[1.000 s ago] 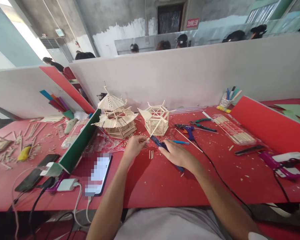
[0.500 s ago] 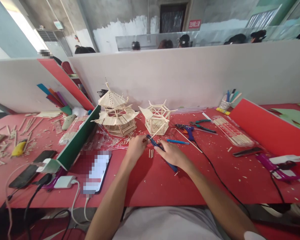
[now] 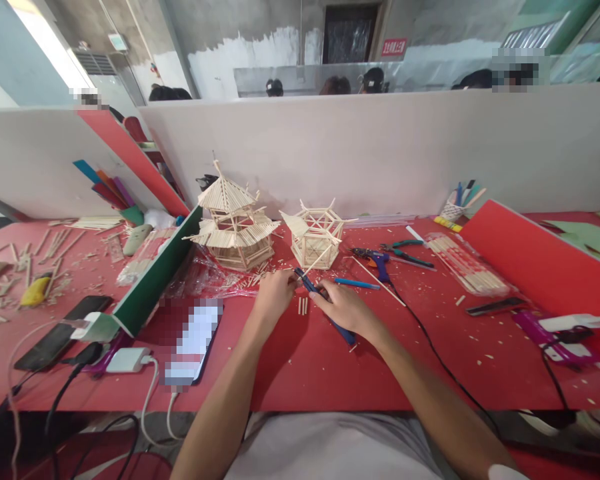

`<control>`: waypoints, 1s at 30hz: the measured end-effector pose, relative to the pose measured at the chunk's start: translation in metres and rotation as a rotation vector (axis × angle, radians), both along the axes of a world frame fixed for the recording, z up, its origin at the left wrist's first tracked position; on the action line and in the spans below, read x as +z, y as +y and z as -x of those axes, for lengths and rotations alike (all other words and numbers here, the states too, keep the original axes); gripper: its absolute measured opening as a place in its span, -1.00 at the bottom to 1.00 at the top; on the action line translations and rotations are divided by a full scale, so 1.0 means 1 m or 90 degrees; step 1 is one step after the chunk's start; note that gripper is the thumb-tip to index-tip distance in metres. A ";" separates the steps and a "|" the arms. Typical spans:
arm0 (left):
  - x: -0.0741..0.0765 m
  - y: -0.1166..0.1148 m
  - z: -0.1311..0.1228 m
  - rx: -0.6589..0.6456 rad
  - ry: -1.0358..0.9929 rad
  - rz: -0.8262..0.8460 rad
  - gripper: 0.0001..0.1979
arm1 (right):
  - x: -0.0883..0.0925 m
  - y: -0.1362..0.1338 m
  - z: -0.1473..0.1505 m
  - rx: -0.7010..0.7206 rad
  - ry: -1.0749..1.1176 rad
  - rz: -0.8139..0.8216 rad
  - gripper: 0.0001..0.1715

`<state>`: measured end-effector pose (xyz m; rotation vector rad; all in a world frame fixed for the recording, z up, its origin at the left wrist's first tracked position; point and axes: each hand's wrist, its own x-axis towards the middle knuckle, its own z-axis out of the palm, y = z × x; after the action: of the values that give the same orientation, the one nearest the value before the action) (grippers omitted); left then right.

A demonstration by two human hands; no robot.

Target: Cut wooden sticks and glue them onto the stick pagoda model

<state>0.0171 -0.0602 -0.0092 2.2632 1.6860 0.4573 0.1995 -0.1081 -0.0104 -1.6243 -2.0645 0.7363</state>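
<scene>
My right hand [image 3: 344,305] is closed around a long dark blue hand tool [image 3: 344,331] that looks like a cutter; its jaws are too small to make out. Close beside its front end, the fingers of my left hand [image 3: 277,293] are pinched together on a thin wooden stick [image 3: 321,259], which slants up to the right past the tool. Several short cut sticks [image 3: 303,306] lie on the red table between my hands. Just beyond stands an open six-sided stick frame [image 3: 316,240] with one roof panel. A finished-looking stick pavilion [image 3: 235,227] with two roof tiers is to its left.
A glue gun [image 3: 379,262], pliers [image 3: 410,257], a blue pen [image 3: 357,284] and a bag of sticks [image 3: 465,263] lie to the right. At left are a phone [image 3: 196,340], white charger [image 3: 127,360] with cables and a green divider [image 3: 157,280]. Red board [image 3: 540,267] bounds the right.
The view has shifted slightly. My hands, the tool and the stick keep nearly the same places relative to the table.
</scene>
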 end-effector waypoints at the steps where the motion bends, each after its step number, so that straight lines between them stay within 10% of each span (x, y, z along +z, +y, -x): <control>1: 0.000 0.000 0.000 -0.001 0.002 -0.001 -0.82 | 0.000 0.000 0.000 0.005 0.003 0.001 -0.66; 30: 0.001 -0.004 0.003 -0.015 -0.003 0.000 -0.80 | -0.005 0.002 -0.003 0.011 0.079 0.072 -0.67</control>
<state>0.0145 -0.0646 -0.0081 2.2765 1.6554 0.4572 0.2021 -0.1058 -0.0152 -1.5791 -1.9847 0.9513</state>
